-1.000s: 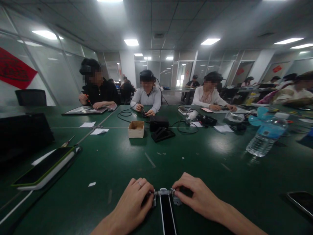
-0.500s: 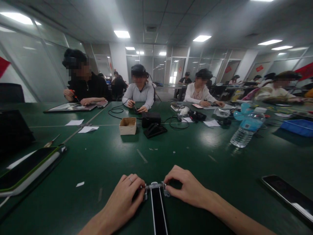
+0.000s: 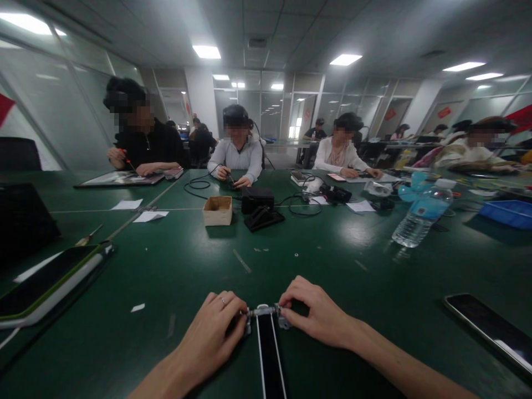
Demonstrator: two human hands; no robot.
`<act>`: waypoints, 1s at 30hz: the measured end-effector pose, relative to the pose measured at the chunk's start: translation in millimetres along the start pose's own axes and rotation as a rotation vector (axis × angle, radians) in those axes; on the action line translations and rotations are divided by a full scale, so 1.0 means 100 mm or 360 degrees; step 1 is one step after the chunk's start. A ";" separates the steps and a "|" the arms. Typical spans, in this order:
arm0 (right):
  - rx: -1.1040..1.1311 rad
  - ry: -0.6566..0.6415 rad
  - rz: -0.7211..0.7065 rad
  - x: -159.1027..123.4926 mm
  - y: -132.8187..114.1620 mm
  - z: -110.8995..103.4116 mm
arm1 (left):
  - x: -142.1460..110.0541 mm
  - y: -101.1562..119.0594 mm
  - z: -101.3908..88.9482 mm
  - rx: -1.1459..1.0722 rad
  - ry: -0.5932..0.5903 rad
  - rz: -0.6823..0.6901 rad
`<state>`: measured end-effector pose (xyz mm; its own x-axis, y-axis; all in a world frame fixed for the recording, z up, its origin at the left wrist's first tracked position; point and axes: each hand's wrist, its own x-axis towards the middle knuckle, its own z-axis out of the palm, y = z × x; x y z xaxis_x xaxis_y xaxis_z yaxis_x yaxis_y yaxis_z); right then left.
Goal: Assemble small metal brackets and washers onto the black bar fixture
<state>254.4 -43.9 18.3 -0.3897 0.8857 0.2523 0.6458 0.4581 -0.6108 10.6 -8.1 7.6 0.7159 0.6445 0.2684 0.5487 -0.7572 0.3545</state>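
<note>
A long black bar with pale edges (image 3: pixel 270 354) lies on the green table in front of me, running down to the bottom edge of the view. Across its far end sits a silvery metal hinge-like fitting (image 3: pixel 262 312). My left hand (image 3: pixel 216 327), with a ring on one finger, pinches the fitting's left end. At the right end, the thumb and index finger of my right hand (image 3: pixel 318 313) are closed on the fitting too. My fingertips partly cover both ends, so small parts there cannot be made out.
A phone (image 3: pixel 490 327) lies at right, and a tilted-looking water bottle (image 3: pixel 424 216) stands behind it. A green-edged device (image 3: pixel 50 282) and a small screwdriver-like tool (image 3: pixel 87 237) are at left. Ahead are a small open box (image 3: pixel 217 213) and black devices (image 3: pixel 257 202). Several people sit opposite.
The view has shifted very slightly. Both hands keep their pinch on the metal fitting, with hardly any visible movement.
</note>
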 end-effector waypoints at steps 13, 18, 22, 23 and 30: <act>0.0003 -0.0060 0.0056 -0.02 0.00 0.01 | -0.01 0.02 -0.01 -0.0012 -0.0037 -0.0027; -0.0028 -0.0120 0.0075 -0.02 0.01 0.00 | 0.00 0.01 -0.01 -0.0006 -0.0002 -0.0019; -0.0075 -0.0176 0.0056 -0.03 0.01 0.00 | 0.00 0.01 0.00 0.0004 -0.0012 -0.0015; -0.0085 -0.0179 0.0056 -0.03 0.01 0.00 | 0.00 0.01 0.00 0.0005 -0.0017 -0.0015; -0.0051 -0.0107 0.0073 -0.03 0.00 0.01 | -0.01 0.02 -0.02 -0.0008 -0.0034 -0.0029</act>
<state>255.4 -46.8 16.8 -0.4016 0.8993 0.1729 0.6841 0.4201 -0.5962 10.3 -9.6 9.4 0.7152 0.6555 0.2427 0.5594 -0.7450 0.3635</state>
